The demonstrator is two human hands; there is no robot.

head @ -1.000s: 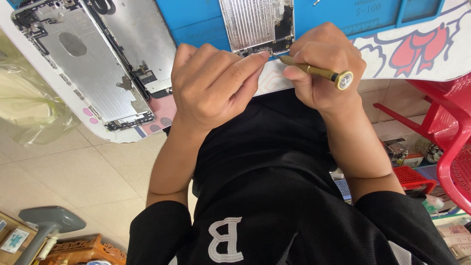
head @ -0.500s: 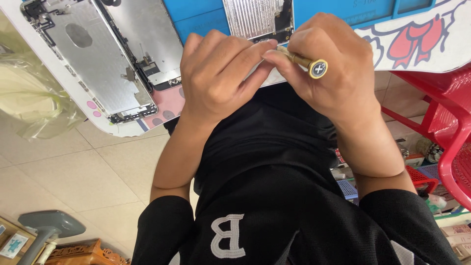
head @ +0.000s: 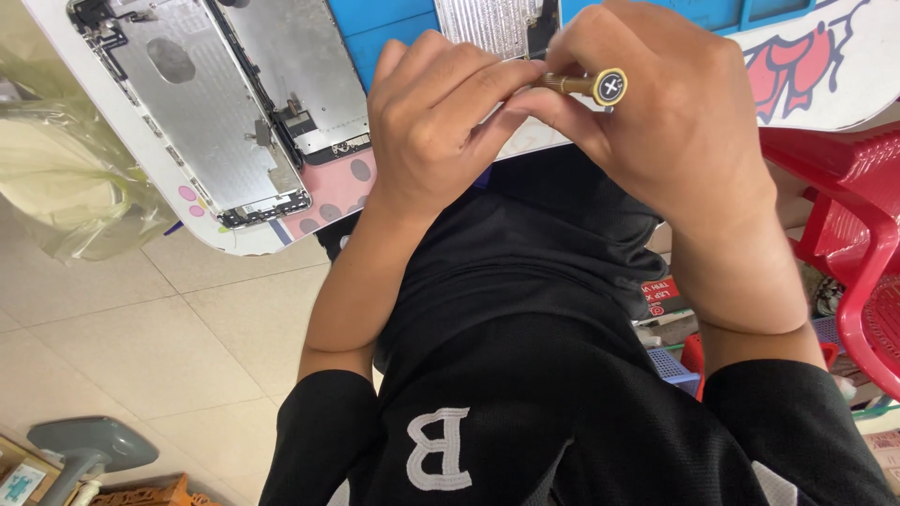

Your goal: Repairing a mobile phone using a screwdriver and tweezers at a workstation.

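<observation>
The right hand (head: pixel 684 122) is pinching a screwdriver (head: pixel 581 84) near its brass cap, its grip closed round the slim knurled handle, with the tip pointing toward the small silver part (head: pixel 492 23) lying at the near edge of the table (head: pixel 825 84). The left hand (head: pixel 441 122) is curling beside it, fingertips touching the shaft and pressing near the part; whether it is holding anything itself I cannot tell. The screwdriver is looking light, stiff and thin, so it is probably best taken at the knurled section, where fingers will not slip. The part is looking thin and fragile, better steadied by its edges than pressed flat. Toward the left corner an opened phone shell (head: pixel 202 122) is lying, well apart from both hands.
</observation>
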